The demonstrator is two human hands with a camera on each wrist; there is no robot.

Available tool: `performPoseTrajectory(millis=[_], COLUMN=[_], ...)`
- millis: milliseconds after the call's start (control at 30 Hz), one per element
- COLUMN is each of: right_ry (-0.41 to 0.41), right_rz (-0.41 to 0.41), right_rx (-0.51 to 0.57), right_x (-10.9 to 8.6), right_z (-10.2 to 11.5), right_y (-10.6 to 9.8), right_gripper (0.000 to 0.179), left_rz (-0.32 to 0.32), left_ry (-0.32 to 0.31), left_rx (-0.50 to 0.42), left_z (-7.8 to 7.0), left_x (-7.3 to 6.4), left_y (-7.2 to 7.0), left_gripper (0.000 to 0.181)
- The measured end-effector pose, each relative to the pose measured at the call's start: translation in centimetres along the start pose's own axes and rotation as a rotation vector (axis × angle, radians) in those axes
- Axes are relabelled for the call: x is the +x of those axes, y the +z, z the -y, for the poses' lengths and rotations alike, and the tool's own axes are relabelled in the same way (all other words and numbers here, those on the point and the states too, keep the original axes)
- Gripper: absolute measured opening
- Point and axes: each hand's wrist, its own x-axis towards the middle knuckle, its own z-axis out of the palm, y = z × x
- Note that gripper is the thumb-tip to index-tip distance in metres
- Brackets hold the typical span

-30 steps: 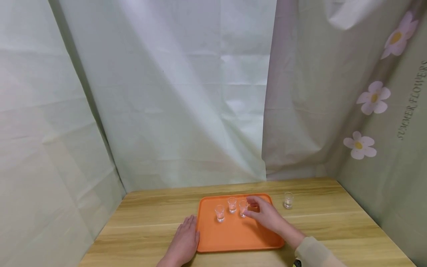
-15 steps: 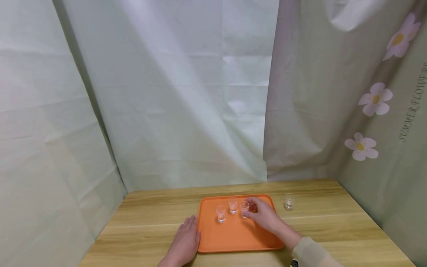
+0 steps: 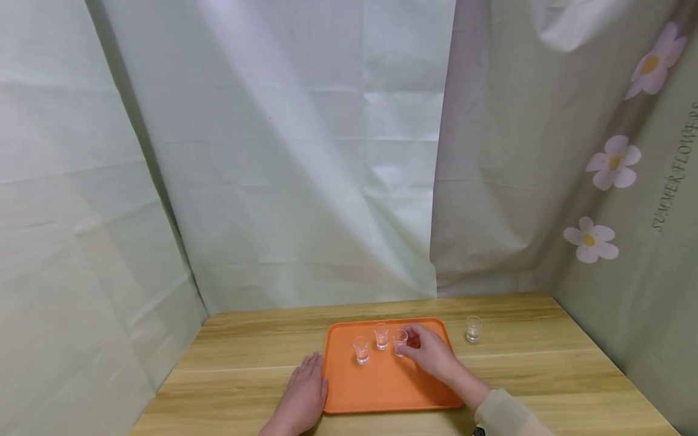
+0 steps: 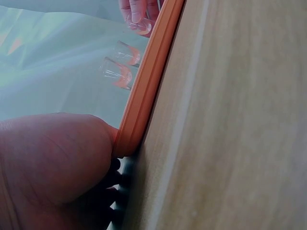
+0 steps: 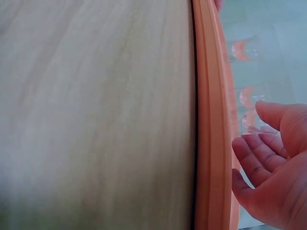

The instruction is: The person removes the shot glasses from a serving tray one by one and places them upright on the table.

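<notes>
An orange tray [image 3: 392, 387] lies on the wooden table with three clear shot glasses upright on it. My right hand [image 3: 433, 354] holds the rightmost shot glass [image 3: 400, 343] between thumb and fingers, and the glass's base is at the tray. To its left stand the middle shot glass [image 3: 381, 336] and the left shot glass [image 3: 361, 350]. Flat beside the tray's left edge, my left hand [image 3: 302, 390] rests on the table, thumb side touching the rim. The right wrist view shows the right thumb [image 5: 273, 115] against the glass, fingers partly curled behind.
Another shot glass [image 3: 473, 329] stands on the wooden table [image 3: 234, 357], right of the tray. Pale sheets [image 3: 300, 181] hang behind and at both sides, with printed flowers on the right one.
The right hand's fingers have drawn in slightly around the rightmost glass. The left hand and the other glasses stay put; the view has shifted a little.
</notes>
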Motion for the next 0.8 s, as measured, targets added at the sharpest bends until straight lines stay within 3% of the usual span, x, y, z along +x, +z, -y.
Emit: performPoseTrajectory(millis=[300, 800], right_ry=[0.021, 0.008], right_rz=[-0.028, -0.031], right_rx=[-0.012, -0.030], right_x=[-0.23, -0.22], right_z=[0.34, 0.21], right_y=[0.21, 0.29], right_gripper=[0.023, 0.023], left_rz=[0.017, -0.009], left_ry=[-0.016, 0.016], left_rx=[-0.008, -0.005], left_z=[0.19, -0.08], left_x=[0.11, -0.17], left_y=[0.10, -0.07], left_gripper=[0.054, 0.052])
